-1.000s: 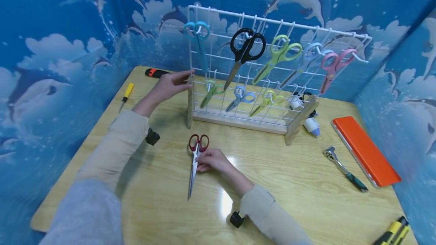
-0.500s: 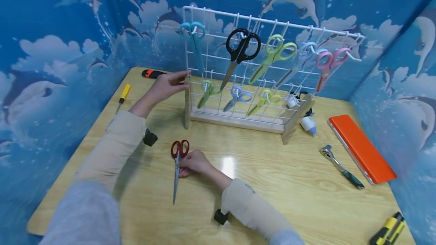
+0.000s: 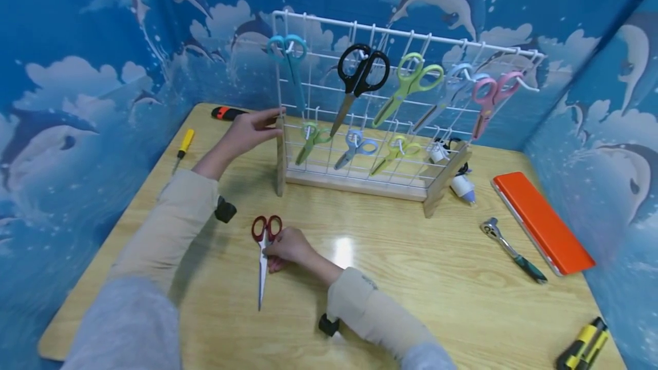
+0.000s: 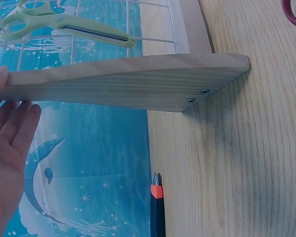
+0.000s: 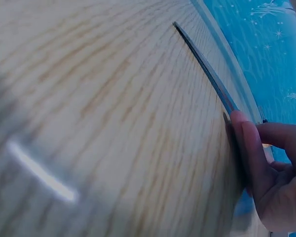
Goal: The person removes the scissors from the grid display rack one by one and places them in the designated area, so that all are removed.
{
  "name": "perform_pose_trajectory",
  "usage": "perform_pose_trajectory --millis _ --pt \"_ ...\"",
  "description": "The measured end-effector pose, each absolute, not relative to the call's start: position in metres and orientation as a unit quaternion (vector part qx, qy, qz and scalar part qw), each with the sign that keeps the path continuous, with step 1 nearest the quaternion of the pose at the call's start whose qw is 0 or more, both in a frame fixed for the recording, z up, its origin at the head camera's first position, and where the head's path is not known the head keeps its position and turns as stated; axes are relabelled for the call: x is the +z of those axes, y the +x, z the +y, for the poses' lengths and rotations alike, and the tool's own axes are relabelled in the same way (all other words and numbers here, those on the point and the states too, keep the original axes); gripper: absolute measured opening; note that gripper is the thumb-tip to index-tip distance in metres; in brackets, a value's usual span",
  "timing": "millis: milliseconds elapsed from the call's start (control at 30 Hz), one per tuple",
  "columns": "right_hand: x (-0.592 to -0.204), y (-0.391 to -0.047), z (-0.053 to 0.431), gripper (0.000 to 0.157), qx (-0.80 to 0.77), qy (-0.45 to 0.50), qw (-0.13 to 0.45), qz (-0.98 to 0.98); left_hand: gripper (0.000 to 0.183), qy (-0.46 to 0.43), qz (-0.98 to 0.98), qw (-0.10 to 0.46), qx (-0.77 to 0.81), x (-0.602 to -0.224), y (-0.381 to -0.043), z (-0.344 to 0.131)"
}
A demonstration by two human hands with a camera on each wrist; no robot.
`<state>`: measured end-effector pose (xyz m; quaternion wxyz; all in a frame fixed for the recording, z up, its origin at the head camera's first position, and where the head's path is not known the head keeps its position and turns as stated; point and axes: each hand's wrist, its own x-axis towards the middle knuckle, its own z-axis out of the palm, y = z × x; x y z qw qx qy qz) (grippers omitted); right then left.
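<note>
My right hand [image 3: 289, 246] pinches a pair of red-handled scissors [image 3: 263, 270] near the pivot, low over the table. Their handles point toward the rack and the joined blades toward me. In the right wrist view the thumb and fingers hold the silver blade [image 5: 207, 69], with the handles hidden. At the rack's left end, my left hand [image 3: 250, 132] holds the wooden side piece [image 4: 118, 84], thumb at one edge and fingers at the other. The white wire rack [image 3: 354, 185] bears two rows of hung scissors, among them large black-handled scissors [image 3: 354, 81] and pink scissors [image 3: 494, 96].
A yellow-handled screwdriver [image 3: 186, 141] and a black-and-orange tool [image 3: 226, 113] lie on the left. Right of the rack are a white glue gun [image 3: 462, 187], a ratchet wrench [image 3: 514, 250], an orange case [image 3: 542, 221] and yellow-black cutters [image 3: 583, 347]. Printed curtain walls border the table.
My right hand has moved left with the red-handled scissors, carrying them slightly toward me. My left hand stays at the rack's left side piece; the whole view has shifted slightly.
</note>
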<state>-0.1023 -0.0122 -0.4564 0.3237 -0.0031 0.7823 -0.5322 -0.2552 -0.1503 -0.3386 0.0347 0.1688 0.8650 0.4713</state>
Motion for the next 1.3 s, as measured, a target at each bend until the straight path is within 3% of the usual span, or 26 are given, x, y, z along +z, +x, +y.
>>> perform_pose_trajectory --millis 267,433,567,700,800,867,967,1133,1300 --pt "-0.456 -0.100 -0.001 0.017 -0.540 -0.035 0.320 0.778 0.055 0.167 0.860 0.043 0.480 -0.340 -0.253 -0.149" --pt "-0.449 -0.108 0.033 0.016 -0.603 -0.039 0.281 0.746 0.055 0.166 0.856 0.045 0.487 -0.340 -0.250 -0.151" --pt "-0.463 -0.133 0.078 0.023 -0.666 0.000 0.167 0.727 0.053 0.160 0.852 0.052 0.496 -0.341 -0.249 -0.152" --pt "-0.495 -0.174 0.133 0.023 -0.719 0.076 -0.021 0.690 0.051 0.158 0.853 0.055 0.495 -0.341 -0.249 -0.153" --pt "-0.498 -0.199 0.169 0.024 -0.721 0.109 -0.149 0.668 0.052 0.161 0.854 0.050 0.492 -0.339 -0.250 -0.152" --pt "-0.485 -0.205 0.184 0.026 -0.724 0.108 -0.186 0.655 0.052 0.164 0.856 0.046 0.488 -0.338 -0.252 -0.151" --pt "-0.452 -0.203 0.189 0.028 -0.715 0.099 -0.196 0.664 0.052 0.170 0.856 0.042 0.487 -0.338 -0.253 -0.151" --pt "-0.398 -0.186 0.174 0.022 -0.693 0.098 -0.165 0.695 0.052 0.168 0.858 0.045 0.483 -0.337 -0.255 -0.151" --pt "-0.384 -0.182 0.169 0.015 -0.700 0.097 -0.136 0.695 0.051 0.163 0.863 0.044 0.476 -0.338 -0.255 -0.151"
